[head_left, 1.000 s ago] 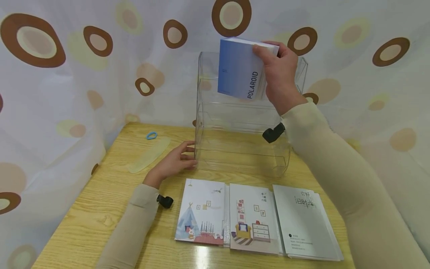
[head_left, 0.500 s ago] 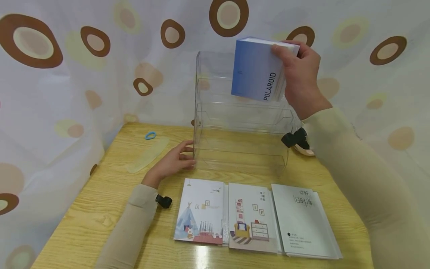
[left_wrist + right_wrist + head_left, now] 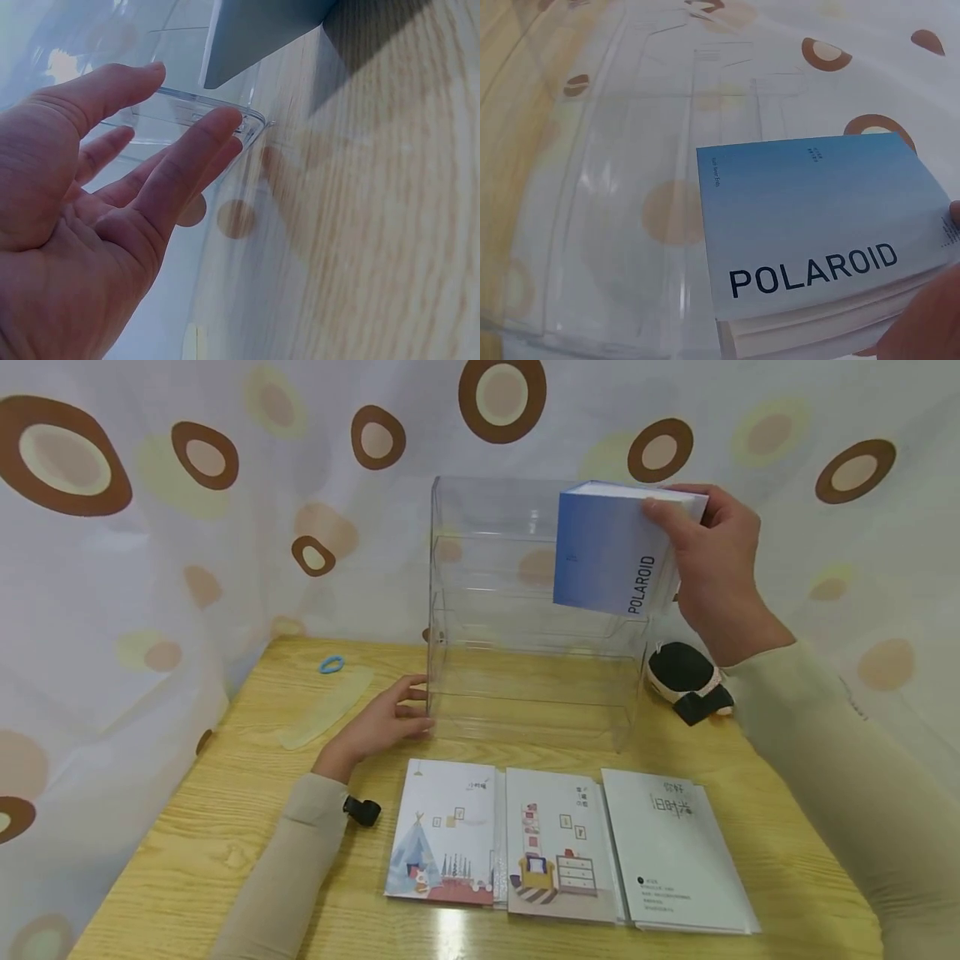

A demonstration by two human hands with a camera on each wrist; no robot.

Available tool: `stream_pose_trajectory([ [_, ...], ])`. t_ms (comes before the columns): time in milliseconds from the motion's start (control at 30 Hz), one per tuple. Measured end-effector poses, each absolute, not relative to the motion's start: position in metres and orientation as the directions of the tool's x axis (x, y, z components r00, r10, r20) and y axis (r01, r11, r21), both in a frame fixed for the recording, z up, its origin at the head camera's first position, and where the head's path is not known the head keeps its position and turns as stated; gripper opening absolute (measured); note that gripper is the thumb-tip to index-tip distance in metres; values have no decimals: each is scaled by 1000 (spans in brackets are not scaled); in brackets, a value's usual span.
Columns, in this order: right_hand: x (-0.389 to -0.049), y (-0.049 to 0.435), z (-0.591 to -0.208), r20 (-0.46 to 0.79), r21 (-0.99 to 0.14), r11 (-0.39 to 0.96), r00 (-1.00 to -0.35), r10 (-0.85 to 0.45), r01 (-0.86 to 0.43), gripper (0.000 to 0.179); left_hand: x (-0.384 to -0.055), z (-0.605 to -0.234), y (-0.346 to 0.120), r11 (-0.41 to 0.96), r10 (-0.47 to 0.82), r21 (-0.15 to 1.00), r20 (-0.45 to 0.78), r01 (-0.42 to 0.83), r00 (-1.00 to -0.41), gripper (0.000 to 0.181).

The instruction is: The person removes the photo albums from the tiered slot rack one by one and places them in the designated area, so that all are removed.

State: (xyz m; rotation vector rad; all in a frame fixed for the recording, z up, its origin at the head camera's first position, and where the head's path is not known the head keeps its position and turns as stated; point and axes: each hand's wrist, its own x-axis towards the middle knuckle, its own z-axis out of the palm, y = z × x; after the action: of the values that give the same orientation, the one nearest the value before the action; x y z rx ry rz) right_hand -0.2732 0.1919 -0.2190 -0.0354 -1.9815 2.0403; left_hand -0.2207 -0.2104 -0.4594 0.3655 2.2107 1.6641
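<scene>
A thick blue album (image 3: pixel 603 552) printed POLAROID is held up at the top right of a clear acrylic tiered rack (image 3: pixel 528 714). My right hand (image 3: pixel 720 564) pinches it by its upper right corner, thumb on the cover. The right wrist view shows the album (image 3: pixel 817 217) tilted above the transparent tiers, its page edges toward the camera. My left hand (image 3: pixel 378 722) is at the rack's lower left side, its fingertips right at the side panel. In the left wrist view, the fingers of the left hand (image 3: pixel 127 202) are spread loosely around the rack's bottom corner (image 3: pixel 251 116).
Three albums lie side by side in front of the rack: one with a tent drawing (image 3: pixel 442 835), one with an armchair (image 3: pixel 558 847), one pale grey (image 3: pixel 675 852). A dark-topped round object (image 3: pixel 681 668) stands right of the rack. A blue ring (image 3: pixel 332 664) and translucent strip (image 3: pixel 327 708) lie left.
My right hand has carried the blue album to the right and slightly down, uncovering the dark-topped round object. The left hand stays at the rack's side.
</scene>
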Motion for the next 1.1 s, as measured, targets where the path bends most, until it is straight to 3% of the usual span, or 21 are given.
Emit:
stream_pose_trajectory([
  [633, -216, 259, -273, 83, -989, 136, -968, 237, -52, 41, -221, -460, -210, 293, 408, 956, -117, 9, -905, 78],
  [1100, -175, 317, -302, 82, -989, -96, -964, 254, -109, 30, -221, -460, -209, 302, 399, 953, -128, -2, -908, 77],
])
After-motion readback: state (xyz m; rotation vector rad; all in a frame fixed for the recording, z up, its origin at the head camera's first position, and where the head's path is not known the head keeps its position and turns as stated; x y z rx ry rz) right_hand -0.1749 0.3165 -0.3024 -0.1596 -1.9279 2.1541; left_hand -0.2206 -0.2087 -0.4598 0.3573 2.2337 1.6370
